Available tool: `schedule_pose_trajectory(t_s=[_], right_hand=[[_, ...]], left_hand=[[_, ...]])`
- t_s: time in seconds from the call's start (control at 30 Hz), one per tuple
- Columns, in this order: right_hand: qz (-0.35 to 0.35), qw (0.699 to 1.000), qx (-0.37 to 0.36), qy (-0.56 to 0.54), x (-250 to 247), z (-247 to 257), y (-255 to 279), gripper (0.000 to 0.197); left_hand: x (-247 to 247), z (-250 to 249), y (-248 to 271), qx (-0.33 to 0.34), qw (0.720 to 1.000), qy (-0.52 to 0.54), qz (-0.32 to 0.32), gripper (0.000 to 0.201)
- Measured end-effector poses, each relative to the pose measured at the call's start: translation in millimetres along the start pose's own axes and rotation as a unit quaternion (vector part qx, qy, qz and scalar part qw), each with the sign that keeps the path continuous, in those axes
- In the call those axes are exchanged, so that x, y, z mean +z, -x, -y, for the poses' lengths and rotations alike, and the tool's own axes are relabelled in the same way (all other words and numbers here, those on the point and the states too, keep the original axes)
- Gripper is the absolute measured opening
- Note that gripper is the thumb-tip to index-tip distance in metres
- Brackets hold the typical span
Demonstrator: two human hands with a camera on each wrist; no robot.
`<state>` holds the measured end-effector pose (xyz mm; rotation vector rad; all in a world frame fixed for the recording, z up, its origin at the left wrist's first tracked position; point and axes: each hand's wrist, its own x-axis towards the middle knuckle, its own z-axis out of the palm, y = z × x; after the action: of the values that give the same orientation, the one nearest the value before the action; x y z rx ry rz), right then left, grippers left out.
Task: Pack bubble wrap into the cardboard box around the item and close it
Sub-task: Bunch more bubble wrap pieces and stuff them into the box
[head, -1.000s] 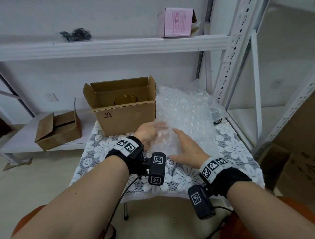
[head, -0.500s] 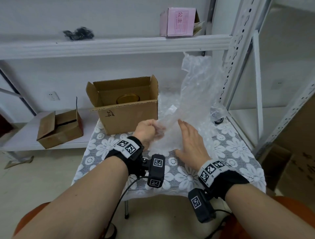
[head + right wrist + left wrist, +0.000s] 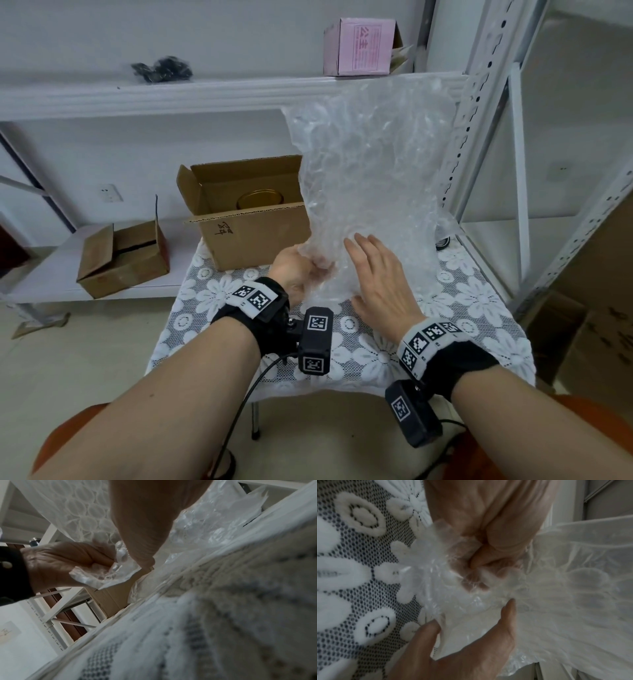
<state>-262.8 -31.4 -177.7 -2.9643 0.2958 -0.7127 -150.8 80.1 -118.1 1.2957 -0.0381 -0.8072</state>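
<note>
A clear sheet of bubble wrap [image 3: 370,164] stands up from the lace-covered table, reaching to shelf height. My left hand [image 3: 301,270] grips its bunched lower corner [image 3: 447,574] in a fist [image 3: 72,563]. My right hand [image 3: 373,274] lies against the sheet's lower part with straight fingers [image 3: 471,642]. To the left stands the open cardboard box [image 3: 253,236], flaps up, with a round gold tin [image 3: 260,200] inside. The wrap hides the box's right flap.
The small table [image 3: 479,308] has a white floral lace cloth. A smaller half-open cardboard box [image 3: 123,257] sits on the low shelf at left. A pink box [image 3: 359,46] and a black bundle [image 3: 161,68] rest on the upper shelf. Metal shelf uprights [image 3: 479,102] stand right.
The bubble wrap has been lifted from lying flat on the table to standing tall and spread. My left hand closed into a fist on its corner; the right hand slid up against it.
</note>
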Motion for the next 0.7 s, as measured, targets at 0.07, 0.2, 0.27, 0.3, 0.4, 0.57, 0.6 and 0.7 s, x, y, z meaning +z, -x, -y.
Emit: schedule_pose_trajectory(t_s=[0.07,0.2,0.27,0.3,0.4,0.57,0.6,0.7], right_hand=[[0.015,1.000,-0.009,0.002,2,1,-1,0.096],[0.080,0.996,-0.024,-0.004,7,8,1,0.083],[0.125,0.991,-0.029,-0.024,8,11,3,0.072],[0.143,0.989,-0.030,-0.029,9,14,3,0.068],[0.164,0.986,-0.024,-0.027,12,20,2,0.058],[0.159,0.987,-0.025,-0.010,14,22,-1,0.039],[0.156,0.987,-0.027,-0.005,15,22,-2,0.035],[0.152,0.988,-0.025,0.009,17,21,-5,0.024]], left_hand=[[-5,1,4,-0.018,1.000,-0.010,0.003,0.033],[-19,5,6,-0.052,0.997,-0.040,-0.049,0.028],[-27,7,7,-0.061,0.994,-0.047,-0.075,0.033],[-31,7,7,-0.055,0.993,-0.056,-0.092,0.036],[-43,9,2,-0.004,0.983,-0.133,-0.129,0.023],[-41,-4,20,0.273,0.882,-0.315,-0.222,0.024],[-39,-7,24,0.320,0.855,-0.348,-0.216,0.024],[-32,-9,33,0.383,0.839,-0.368,-0.122,0.027]])
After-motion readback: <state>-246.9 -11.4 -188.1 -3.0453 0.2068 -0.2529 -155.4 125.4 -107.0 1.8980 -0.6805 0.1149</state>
